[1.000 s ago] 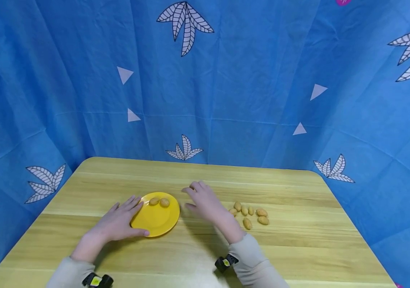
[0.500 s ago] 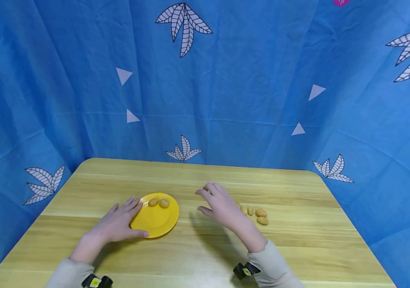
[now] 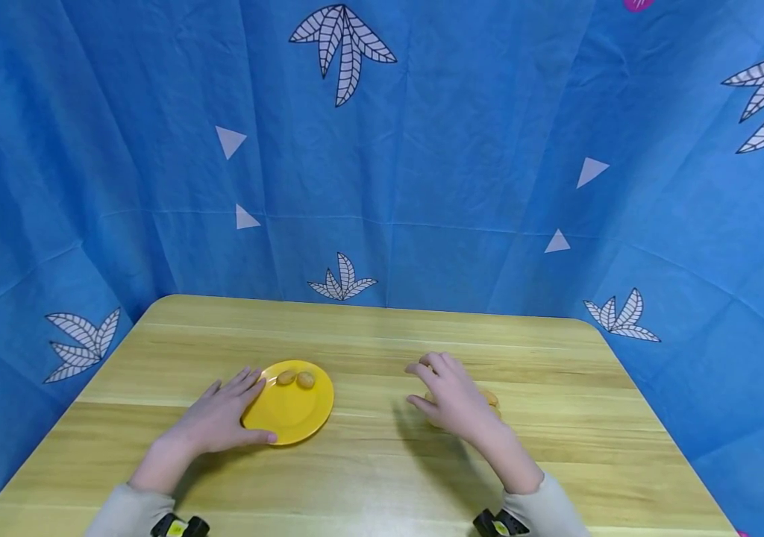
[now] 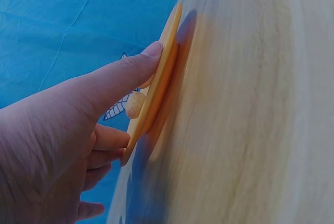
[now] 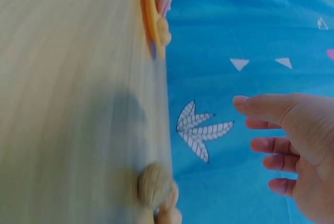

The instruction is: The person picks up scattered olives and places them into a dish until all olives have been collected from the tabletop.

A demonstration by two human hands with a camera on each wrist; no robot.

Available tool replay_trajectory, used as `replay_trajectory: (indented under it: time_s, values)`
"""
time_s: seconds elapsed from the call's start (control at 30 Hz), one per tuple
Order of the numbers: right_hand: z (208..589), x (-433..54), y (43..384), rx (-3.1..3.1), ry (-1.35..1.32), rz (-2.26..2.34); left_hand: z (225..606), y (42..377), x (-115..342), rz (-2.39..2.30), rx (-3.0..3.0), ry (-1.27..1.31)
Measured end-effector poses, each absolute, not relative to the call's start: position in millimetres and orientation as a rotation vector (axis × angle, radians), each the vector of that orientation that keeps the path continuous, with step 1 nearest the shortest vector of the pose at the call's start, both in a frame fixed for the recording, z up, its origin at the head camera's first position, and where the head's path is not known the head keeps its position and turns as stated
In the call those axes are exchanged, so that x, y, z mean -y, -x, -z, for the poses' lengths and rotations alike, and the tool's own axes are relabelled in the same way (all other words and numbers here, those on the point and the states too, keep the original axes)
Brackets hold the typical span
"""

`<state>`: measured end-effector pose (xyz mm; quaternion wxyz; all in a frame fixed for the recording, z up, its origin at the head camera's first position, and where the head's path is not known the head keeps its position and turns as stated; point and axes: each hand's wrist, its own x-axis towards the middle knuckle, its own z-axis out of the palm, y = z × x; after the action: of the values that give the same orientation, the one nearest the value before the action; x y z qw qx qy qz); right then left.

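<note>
A yellow plate (image 3: pixel 296 419) lies on the table, left of the middle. Two small tan oval lumps (image 3: pixel 305 380), nut-like in shape, sit near its far side. My left hand (image 3: pixel 217 419) rests spread at the plate's left edge; the left wrist view has the thumb (image 4: pixel 136 66) along the rim and fingertips at the rim's other end. Above the table to the right, my right hand (image 3: pixel 454 399) hovers with fingers loosely bent and nothing in them. It covers most of a group of similar lumps (image 3: pixel 490 398), several of which show low in the right wrist view (image 5: pixel 155 185).
The pale wooden table (image 3: pixel 368 485) has rounded far corners. Behind it hangs a blue cloth (image 3: pixel 382 171) with white leaf and triangle prints. A dark strapped device (image 3: pixel 179 526) is worn on each wrist.
My right hand has moved right, away from beside the plate, to over the group of lumps. My left hand, the plate and its two lumps have stayed in place.
</note>
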<state>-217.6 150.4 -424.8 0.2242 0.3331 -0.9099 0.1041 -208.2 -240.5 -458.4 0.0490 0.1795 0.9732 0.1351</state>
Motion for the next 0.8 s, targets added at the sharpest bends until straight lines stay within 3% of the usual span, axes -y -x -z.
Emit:
replay_trajectory:
  time_s: [0.8]
  values:
    - [451.3,-191.6,199.1,2.632,-0.832,-0.242,460.5,207.8,241.5,-0.406,-2.986,-0.573]
